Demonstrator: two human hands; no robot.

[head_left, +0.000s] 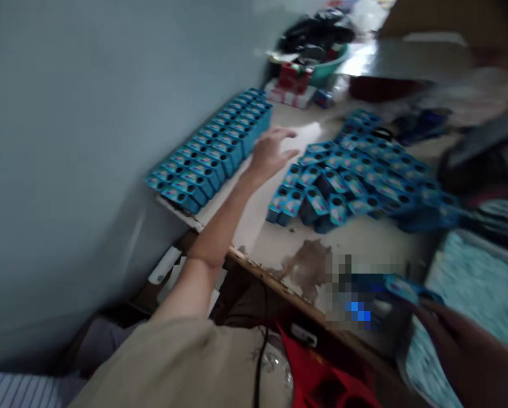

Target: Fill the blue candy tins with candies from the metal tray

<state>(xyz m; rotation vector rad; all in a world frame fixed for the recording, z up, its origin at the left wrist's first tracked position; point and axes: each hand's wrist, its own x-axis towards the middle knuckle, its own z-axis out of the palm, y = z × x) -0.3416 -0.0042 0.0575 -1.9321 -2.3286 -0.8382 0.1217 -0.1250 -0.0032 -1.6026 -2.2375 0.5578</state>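
Observation:
My left hand point(274, 152) reaches over the table with its fingers apart and nothing in them. Just left of it, small blue boxes point(213, 148), each with a dark round spot on its top, stand in tight rows along the wall. To its right lies a looser cluster of the same blue boxes point(351, 170), some tilted. At the lower right, my right hand point(453, 334) is closed around one blue box point(402, 288); motion blur and a pixelated patch hide part of it.
A tray with pale turquoise contents point(478, 283) is at the right, partly behind my right hand. A green basin point(328, 69) with black bags and a red box point(295, 77) stand at the back. The worn wooden table edge point(274, 283) runs in front of me; a wall point(88, 113) bounds the left.

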